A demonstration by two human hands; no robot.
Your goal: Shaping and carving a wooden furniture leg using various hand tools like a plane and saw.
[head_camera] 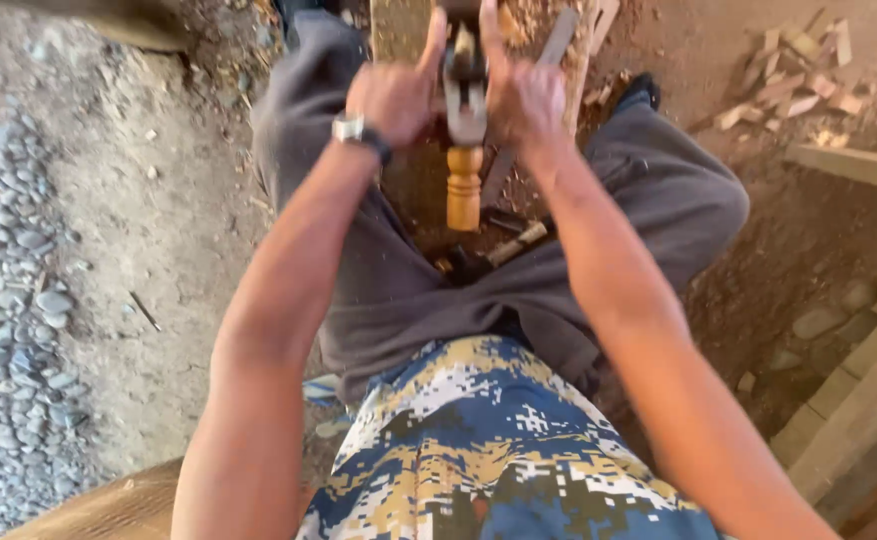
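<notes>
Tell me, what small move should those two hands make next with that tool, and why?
Probably a short, steady push forward along the wood. The left hand and right hand clasp a metal tool with a turned wooden handle from both sides, its front end resting at the plank between the knees, shavings lying around. How it bites I cannot tell.

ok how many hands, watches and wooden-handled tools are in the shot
hands: 2, left hand and right hand
wristwatch: 1
wooden-handled tool: 1, held between both hands
total: 4
</notes>
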